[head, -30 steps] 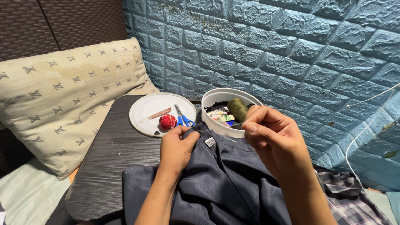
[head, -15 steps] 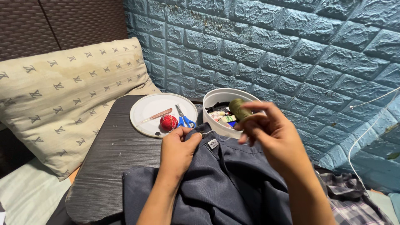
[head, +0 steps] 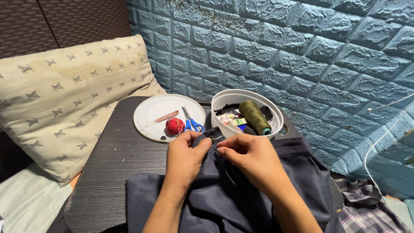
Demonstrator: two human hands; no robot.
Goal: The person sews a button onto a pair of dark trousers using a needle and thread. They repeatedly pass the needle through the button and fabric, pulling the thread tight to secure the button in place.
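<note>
The right hand (head: 254, 157) is down from mid-air now, pinching the thread at the dark blue garment (head: 267, 190) in the lower centre; the left hand (head: 185, 157) pinches the fold beside it. The olive spool (head: 254, 116) is back in the white tub (head: 230, 98).

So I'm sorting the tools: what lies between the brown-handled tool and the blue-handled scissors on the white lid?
In the head view, a round red pincushion lies between them, beside the scissors.

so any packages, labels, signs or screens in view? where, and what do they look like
Small packets: inside the round white tub, beside the olive thread spool; flat, multicoloured, too small to tell apart.
Cushion: left of the dark table; beige with a repeated grey emblem pattern.
No signs or screens.
</note>
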